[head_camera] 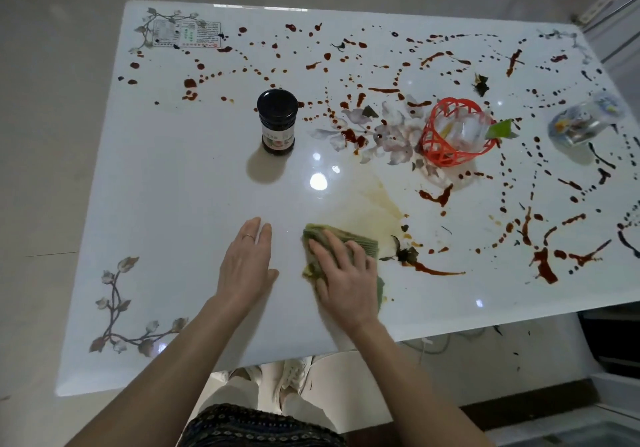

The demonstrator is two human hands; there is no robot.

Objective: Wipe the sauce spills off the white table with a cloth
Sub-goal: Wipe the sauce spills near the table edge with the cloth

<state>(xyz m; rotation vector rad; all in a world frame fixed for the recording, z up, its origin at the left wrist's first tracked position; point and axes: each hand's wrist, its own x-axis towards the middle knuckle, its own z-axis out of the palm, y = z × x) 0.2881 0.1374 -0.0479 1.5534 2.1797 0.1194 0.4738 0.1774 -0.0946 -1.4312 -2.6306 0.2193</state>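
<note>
Green cloth (341, 238) near table (166, 176) front edge, pressed flat under right hand (346, 273), fingers spread, to rub sauce (543, 266). Left hand (246, 266) flat, fingers open, steadies body. Spills mostly 12 to 3 o'clock. Dark jar (277, 120) capped, 11 o'clock. Red basket (453, 131) tipped, holds clear cup, 1 o'clock.

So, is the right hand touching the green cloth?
Touching. The head view shows the right hand pressed flat on the green cloth, fingers spread over it.
</note>
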